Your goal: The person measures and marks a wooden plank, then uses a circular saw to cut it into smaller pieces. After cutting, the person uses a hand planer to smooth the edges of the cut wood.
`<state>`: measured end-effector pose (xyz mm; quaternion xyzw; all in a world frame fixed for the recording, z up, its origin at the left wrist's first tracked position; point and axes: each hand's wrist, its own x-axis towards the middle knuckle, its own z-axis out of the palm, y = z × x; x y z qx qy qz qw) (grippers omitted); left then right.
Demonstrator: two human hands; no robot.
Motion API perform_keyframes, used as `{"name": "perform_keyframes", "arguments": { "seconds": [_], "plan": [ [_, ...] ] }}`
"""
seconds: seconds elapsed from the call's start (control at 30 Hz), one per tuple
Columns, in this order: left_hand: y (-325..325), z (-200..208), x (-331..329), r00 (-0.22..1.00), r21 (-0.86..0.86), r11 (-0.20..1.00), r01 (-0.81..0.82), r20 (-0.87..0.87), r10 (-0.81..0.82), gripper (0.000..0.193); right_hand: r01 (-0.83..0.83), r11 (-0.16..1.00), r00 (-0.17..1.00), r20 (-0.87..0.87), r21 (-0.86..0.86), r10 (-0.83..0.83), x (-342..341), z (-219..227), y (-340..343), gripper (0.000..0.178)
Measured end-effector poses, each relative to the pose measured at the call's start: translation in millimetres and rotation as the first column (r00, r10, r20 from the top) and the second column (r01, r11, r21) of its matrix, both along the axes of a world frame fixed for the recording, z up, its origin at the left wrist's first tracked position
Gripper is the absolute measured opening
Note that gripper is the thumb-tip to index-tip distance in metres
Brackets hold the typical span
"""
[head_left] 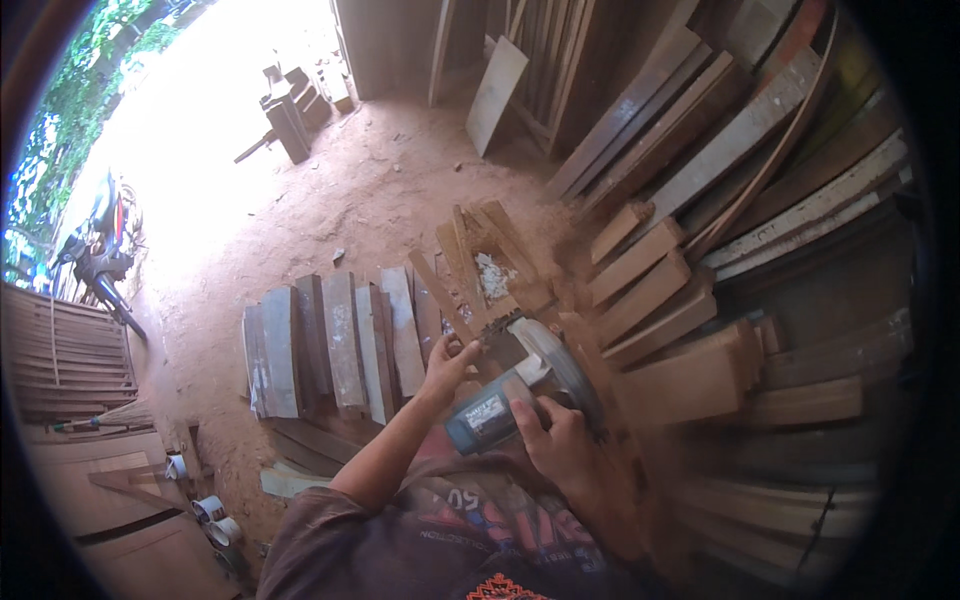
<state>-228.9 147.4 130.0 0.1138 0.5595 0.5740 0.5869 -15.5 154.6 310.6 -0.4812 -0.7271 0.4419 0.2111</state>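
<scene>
A circular saw (485,416) with a teal motor housing and a pale metal guard is held in front of my body. My right hand (562,438) is wrapped around its handle. At the far left corner of the saw's dark base plate, my left hand (450,366) has thumb and fingers curled together. What they pinch, if anything, is too small to make out. Just beyond the saw, narrow wooden pieces (458,262) stand around a patch of whitish shavings (494,276). The saw's blade is hidden from view.
Short boards (340,340) stand in a row to the left. Wooden blocks (650,275) and long planks (640,120) crowd the right. A leaning panel (496,97) is at the back, wood offcuts (288,120) farther left. White cups (210,509) and a motorbike (105,265) are at left.
</scene>
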Motion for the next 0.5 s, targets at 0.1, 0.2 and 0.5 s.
{"name": "perform_keyframes", "arguments": {
  "seconds": [0.1, 0.2, 0.5],
  "plan": [
    [-0.3, -3.1, -0.6, 1.0, 0.007, 1.0, -0.011, -0.007, 0.011, 0.07, -0.004, 1.0, 0.998, 0.056, -0.016, 0.005, 1.2, 6.8, -1.5, 0.054],
    [0.5, -3.7, -0.7, 0.999, 0.002, 1.0, -0.022, -0.039, 0.022, 0.069, -0.011, 1.0, 1.0, 0.003, 0.0, 0.011, -3.3, 7.1, 1.2, 0.053],
    [10.2, -9.8, -6.7, 1.0, 0.004, 1.0, -0.013, 0.005, 0.013, 0.068, 0.012, 1.0, 0.997, 0.073, -0.022, -0.01, -13.1, 4.9, 11.1, 0.056]
  ]
}}
